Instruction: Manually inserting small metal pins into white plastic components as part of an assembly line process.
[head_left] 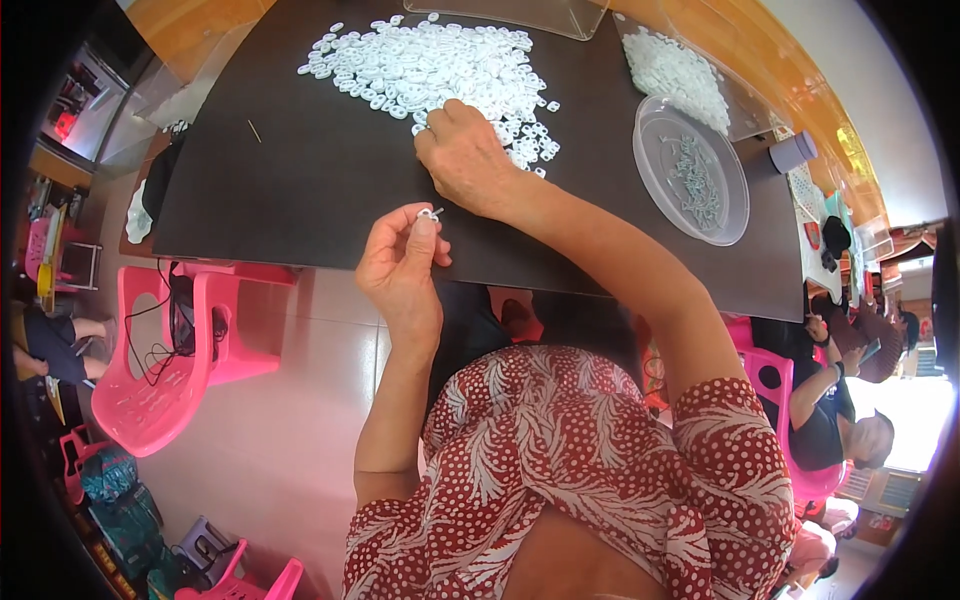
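Here, nearest the viewer, the left hand (400, 262) is raised over the near edge of the dark desk (300, 190), its fingers (424, 226) pinching a small white ring with a metal pin (431, 213). Beyond it, the right hand (462, 155) rests palm-down at the edge of the heap of white plastic rings (430, 65), fingers curled into the pieces; whether they grip one cannot be told. Right of it lies a clear round lid holding metal pins (692, 182). Probable risk: the pinched piece, held beyond the desk edge, could slip to the floor; a sweeping right hand could scatter loose rings.
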